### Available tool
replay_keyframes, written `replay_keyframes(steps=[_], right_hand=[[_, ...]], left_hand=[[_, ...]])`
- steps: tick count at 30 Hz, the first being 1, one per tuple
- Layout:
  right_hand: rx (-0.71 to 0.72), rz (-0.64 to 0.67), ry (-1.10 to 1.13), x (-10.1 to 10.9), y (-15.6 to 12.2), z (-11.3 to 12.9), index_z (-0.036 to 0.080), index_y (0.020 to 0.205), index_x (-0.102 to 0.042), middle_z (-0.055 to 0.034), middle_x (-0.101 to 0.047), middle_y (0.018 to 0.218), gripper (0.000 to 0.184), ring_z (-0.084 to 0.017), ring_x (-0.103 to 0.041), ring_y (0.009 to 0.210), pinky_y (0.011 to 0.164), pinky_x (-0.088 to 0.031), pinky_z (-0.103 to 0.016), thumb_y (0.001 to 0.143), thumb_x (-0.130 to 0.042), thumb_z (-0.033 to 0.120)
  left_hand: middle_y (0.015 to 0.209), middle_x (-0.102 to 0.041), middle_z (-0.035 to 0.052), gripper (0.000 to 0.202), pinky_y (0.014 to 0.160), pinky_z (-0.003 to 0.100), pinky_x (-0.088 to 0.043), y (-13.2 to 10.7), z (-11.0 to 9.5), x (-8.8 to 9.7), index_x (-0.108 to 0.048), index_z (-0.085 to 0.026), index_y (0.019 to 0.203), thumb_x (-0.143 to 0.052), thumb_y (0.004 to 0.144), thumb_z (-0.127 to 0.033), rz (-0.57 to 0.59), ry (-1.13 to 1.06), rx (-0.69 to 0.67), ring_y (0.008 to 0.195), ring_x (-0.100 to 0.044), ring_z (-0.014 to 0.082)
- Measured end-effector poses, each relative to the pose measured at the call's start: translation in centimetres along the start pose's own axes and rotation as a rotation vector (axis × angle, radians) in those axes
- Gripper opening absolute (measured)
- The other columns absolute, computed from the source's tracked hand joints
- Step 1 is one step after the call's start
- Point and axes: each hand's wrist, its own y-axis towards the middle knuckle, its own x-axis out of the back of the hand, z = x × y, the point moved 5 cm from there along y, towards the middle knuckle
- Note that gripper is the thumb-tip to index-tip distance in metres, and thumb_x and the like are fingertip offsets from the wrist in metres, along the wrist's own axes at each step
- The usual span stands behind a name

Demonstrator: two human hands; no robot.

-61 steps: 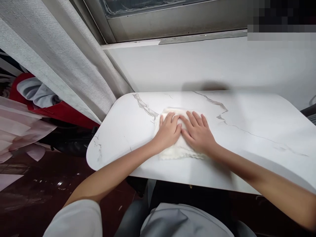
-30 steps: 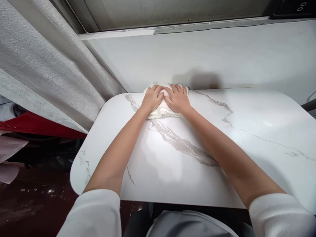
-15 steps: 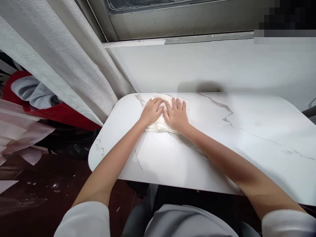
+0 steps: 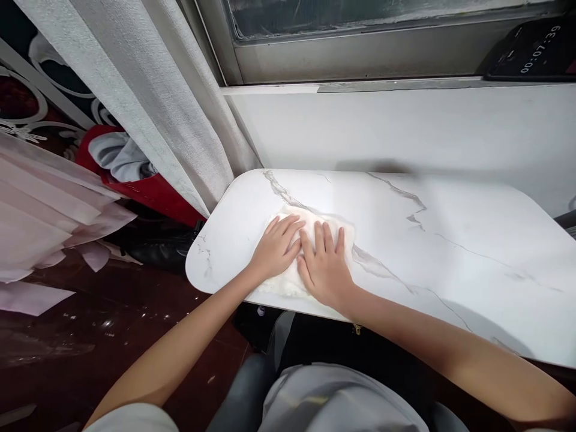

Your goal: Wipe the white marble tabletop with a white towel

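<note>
L hand (image 4: 275,247) & R hand (image 4: 327,267) flat on wht cloth (image 4: 287,282), neither clamped; cloth directly under both; R approx 4 o'clock of L; long axis unclear

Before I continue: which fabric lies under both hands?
The white cloth, on the table; pink fabric, grey curtain and grey bundle are all off it.

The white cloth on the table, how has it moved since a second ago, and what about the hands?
The white cloth has come back from the table's far edge, by the wall, toward the person, and now lies close to the near edge. The left hand and right hand moved with it. Nothing was let go: both still lie flat on the cloth.
</note>
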Motion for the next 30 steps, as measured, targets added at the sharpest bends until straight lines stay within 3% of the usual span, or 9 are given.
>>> replay_keyframes(steps=[8, 14, 22, 30], right_hand=[[0.131, 0.084, 0.092, 0.0, -1.1, 4.6, 0.004, 0.154, -0.037, -0.0264, -0.037, 0.157, 0.061, -0.045, -0.026, 0.147, 0.115, -0.014, -0.075, 0.103, -0.033, 0.037], [0.165, 0.124, 0.132, -0.6, 0.7, 6.5, 0.000, 0.152, -0.037, -0.0304, -0.035, 0.156, 0.062, -0.047, -0.027, 0.146, 0.115, -0.009, -0.075, 0.102, -0.034, 0.035], [0.080, 0.050, 0.125, -2.5, 4.7, 4.8, 0.002, 0.150, -0.041, -0.0269, -0.040, 0.155, 0.058, -0.044, -0.031, 0.145, 0.117, -0.010, -0.070, 0.101, -0.037, 0.033], [-0.010, 0.038, 0.135, -5.0, 12.3, -2.1, 0.010, 0.148, -0.048, -0.0225, -0.041, 0.155, 0.054, -0.037, -0.033, 0.146, 0.121, -0.014, -0.059, 0.100, -0.039, 0.033]], left_hand=[[0.149, -0.053, 0.0089, 0.040, 0.125, 0.049, -0.024, -5.8, 1.1, 2.0, -0.050, -0.022, 0.136, -0.032, 0.102, -0.031, -0.015, 0.008, 0.083, 0.143, -0.043, 0.0211], [0.145, -0.055, 0.0096, 0.040, 0.124, 0.048, -0.025, -6.1, 3.0, 3.1, -0.052, -0.021, 0.133, -0.033, 0.098, -0.028, -0.026, 0.020, 0.131, 0.139, -0.047, 0.0218], [0.140, -0.059, 0.0089, 0.038, 0.121, 0.048, -0.028, -1.6, 6.4, 2.4, -0.054, -0.022, 0.128, -0.035, 0.096, -0.029, -0.050, 0.015, 0.052, 0.135, -0.049, 0.0229], [0.125, -0.066, 0.0098, 0.035, 0.112, 0.042, -0.039, 8.1, 9.7, 0.9, -0.061, -0.018, 0.117, -0.041, 0.090, -0.025, -0.125, 0.006, 0.013, 0.122, -0.058, 0.0247]])
